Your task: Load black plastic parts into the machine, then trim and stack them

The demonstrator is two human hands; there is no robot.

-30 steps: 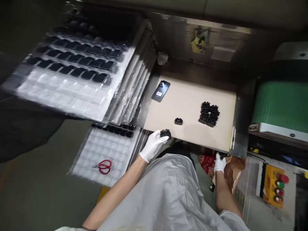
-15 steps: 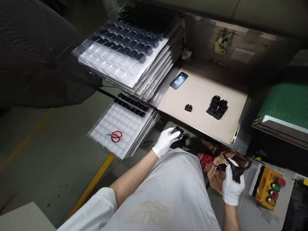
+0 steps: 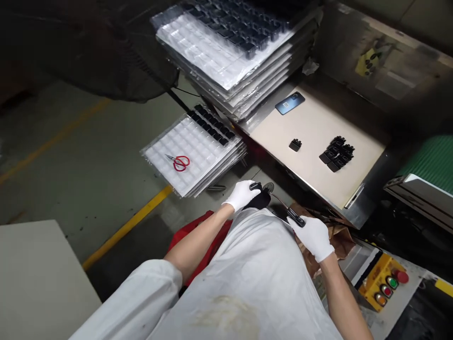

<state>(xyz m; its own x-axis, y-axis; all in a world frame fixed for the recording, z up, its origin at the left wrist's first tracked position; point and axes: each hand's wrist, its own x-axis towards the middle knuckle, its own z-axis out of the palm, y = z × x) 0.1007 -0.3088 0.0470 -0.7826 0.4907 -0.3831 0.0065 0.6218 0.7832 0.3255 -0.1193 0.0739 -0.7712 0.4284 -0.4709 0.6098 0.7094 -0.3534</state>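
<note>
My left hand, in a white glove, is closed on a small black plastic part, held in front of the apron. My right hand, gloved too, grips a longish black piece between thumb and fingers; its exact kind is unclear. The two hands are apart, below the front edge of the worktable. On that table lie a single black part and a cluster of several similar black parts.
A phone lies at the table's back left. Stacked trays of black parts stand left of it. Red-handled scissors rest on a lower tray stack. At right are a green ribbed belt, a button box and a paper bag.
My right hand has moved left and up from over the paper bag, bringing its black piece toward my left hand. The left hand has turned its part. The view has shifted.
</note>
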